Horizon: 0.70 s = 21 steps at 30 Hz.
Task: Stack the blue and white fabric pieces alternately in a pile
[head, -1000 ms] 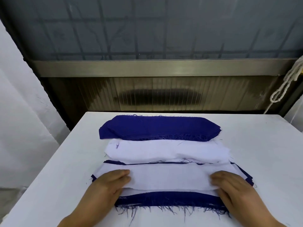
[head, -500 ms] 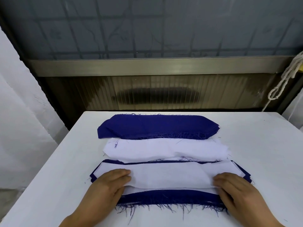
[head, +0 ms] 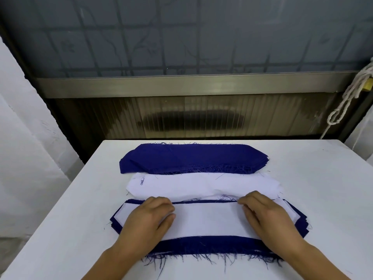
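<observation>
— What sort of place is this?
— A small sewing or garment workroom, it seems. A plain white table (head: 302,199) carries cut fabric with frayed edges: a blue stack (head: 191,158), a white stack (head: 201,183), a mixed pile (head: 207,221).
— And around it?
— A frosted, ribbed window (head: 191,116) with a metal rail (head: 191,84), and a knotted rope (head: 347,98) hanging beside it.

your one head view looks forward and down, close over the white table (head: 302,178), facing the window (head: 181,37).

Even soft light, sharp focus, wide-angle edge bending.
</observation>
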### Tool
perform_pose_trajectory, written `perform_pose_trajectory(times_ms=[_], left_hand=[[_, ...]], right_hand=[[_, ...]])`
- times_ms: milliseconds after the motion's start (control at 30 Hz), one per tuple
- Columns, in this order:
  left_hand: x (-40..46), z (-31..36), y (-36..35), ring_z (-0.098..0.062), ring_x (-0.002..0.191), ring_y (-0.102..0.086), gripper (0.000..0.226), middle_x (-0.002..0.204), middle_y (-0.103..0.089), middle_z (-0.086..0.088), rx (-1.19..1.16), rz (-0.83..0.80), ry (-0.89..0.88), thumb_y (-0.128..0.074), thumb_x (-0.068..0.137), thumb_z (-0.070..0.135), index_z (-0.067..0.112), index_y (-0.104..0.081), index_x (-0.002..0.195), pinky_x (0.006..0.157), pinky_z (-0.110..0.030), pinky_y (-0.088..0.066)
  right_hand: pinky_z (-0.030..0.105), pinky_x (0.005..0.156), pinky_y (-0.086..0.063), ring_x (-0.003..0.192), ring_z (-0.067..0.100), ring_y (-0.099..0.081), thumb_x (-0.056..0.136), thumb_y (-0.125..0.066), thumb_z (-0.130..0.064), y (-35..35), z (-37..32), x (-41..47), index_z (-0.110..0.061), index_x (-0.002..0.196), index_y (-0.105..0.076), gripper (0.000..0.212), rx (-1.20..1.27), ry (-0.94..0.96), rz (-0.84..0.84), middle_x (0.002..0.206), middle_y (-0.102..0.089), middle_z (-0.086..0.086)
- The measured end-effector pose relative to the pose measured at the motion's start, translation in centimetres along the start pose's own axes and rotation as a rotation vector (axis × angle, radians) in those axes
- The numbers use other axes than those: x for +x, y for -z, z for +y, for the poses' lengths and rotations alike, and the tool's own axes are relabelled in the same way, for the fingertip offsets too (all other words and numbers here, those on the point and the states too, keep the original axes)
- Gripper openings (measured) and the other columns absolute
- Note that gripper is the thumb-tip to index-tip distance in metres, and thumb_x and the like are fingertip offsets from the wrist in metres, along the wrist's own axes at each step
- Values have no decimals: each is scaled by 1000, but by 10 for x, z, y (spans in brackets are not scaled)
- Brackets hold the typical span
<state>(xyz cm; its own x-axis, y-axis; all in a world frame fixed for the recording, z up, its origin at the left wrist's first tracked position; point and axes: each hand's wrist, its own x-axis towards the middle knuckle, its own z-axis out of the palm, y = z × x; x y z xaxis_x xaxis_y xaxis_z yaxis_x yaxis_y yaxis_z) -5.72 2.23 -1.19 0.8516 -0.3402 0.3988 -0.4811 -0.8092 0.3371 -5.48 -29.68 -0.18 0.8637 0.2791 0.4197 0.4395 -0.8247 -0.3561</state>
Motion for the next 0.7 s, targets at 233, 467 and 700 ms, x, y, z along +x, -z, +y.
perform_pose_trajectory(times_ms=[233, 467, 700], left_hand=[[-2, -9, -11, 2, 83, -49, 11, 97, -59, 23, -27, -46, 64, -71, 87, 21, 26, -70, 97, 70, -14, -46], [12, -10, -9, 3, 77, -52, 12, 88, -56, 22, -66, -13, 149, -72, 84, 13, 24, -70, 88, 65, -14, -47], [50, -16, -26, -7, 111, -50, 28, 119, -56, 18, 13, -98, 174, -44, 100, 39, 26, -62, 116, 90, -18, -40]], right_hand=[[37, 54, -47, 59, 18, -55, 94, -57, -18, -5, 12, 2, -19, 90, -68, 12, -116, -231, -107, 79, -56, -7], [30, 59, -47, 67, 14, -56, 94, -48, -26, 3, 25, 11, -27, 91, -61, 13, -291, -341, -189, 84, -60, -10], [22, 62, -39, 83, 7, -52, 96, -48, -26, -19, 38, 48, -25, 101, -59, 12, -150, -261, -175, 95, -53, -14]])
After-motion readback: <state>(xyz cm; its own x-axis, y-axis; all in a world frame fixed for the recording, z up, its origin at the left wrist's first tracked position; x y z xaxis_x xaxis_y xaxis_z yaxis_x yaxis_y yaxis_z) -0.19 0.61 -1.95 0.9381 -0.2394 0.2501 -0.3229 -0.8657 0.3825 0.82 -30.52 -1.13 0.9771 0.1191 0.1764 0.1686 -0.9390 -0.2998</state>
